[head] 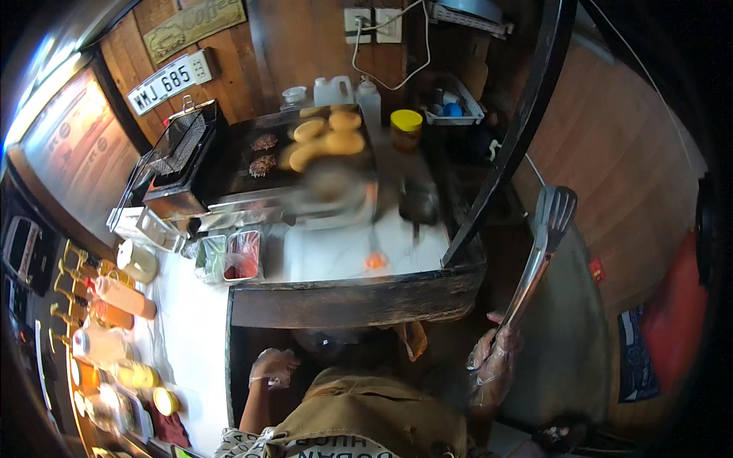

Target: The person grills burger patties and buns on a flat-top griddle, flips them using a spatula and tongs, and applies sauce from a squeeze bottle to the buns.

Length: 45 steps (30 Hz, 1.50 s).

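Note:
In a clear plastic glove, my right hand grips the handle of steel tongs, which point up with a slotted, spatula-like head. My left hand, also gloved, hovers apart from the front edge of the worktop, its fingers loosely bent and nothing visible in them. Two dark patties lie on the black griddle ahead. To their right sit several bun halves, cut faces hidden. A round, blurred metal thing, perhaps a lid or pan, is at the griddle's front edge.
A deep fryer with a wire basket flanks the griddle. Sauce bottles line the left counter. Food containers stand at the worktop's left. A dark post rises at its right corner. A yellow-lidded jar stands behind.

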Tool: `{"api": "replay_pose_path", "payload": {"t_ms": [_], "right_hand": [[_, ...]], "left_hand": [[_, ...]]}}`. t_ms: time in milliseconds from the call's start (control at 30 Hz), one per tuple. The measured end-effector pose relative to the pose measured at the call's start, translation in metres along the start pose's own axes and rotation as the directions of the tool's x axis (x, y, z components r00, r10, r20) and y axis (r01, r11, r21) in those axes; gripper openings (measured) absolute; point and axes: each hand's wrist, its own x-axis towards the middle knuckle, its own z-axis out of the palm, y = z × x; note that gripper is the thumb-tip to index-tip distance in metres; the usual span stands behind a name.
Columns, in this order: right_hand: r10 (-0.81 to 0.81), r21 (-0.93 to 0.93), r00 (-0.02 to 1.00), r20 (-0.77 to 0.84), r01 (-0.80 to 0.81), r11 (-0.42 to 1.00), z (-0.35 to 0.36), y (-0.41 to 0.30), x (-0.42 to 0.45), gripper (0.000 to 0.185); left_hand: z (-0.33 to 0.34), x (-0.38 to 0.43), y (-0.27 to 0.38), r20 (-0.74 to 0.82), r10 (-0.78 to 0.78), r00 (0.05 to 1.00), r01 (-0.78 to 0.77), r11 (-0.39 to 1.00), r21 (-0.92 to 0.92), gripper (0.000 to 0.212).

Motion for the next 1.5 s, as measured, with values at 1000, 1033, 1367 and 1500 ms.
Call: {"api": "replay_pose_path", "payload": {"t_ms": [1000,1033,1367,1500], "right_hand": [[0.414,-0.341,0.731,0.543,-0.258,0.904,-0.047,0.058,0.07,0.039],[0.508,-0.054,0.66,0.554,-0.58,0.813,-0.019,0.046,0.054,0.041],[0.594,-0.306,0.063,0.802,-0.811,0.499,0.131,0.106,-0.034,0.037],[0.594,-0.419,0.081,0.801,-0.632,0.652,0.174,0.132,-0.091,0.026]], "left_hand": [[0.168,-0.099,-0.01,0.007,-0.734,0.679,0.708,0.652,-0.271,0.029],[0.18,-0.088,-0.012,0.0,-0.771,0.637,0.734,0.607,-0.304,0.029],[0.265,-0.19,0.017,0.041,-0.86,0.509,0.777,0.438,-0.451,0.027],[0.359,-0.21,0.04,0.154,-0.966,0.207,0.73,0.048,-0.682,0.026]]}}
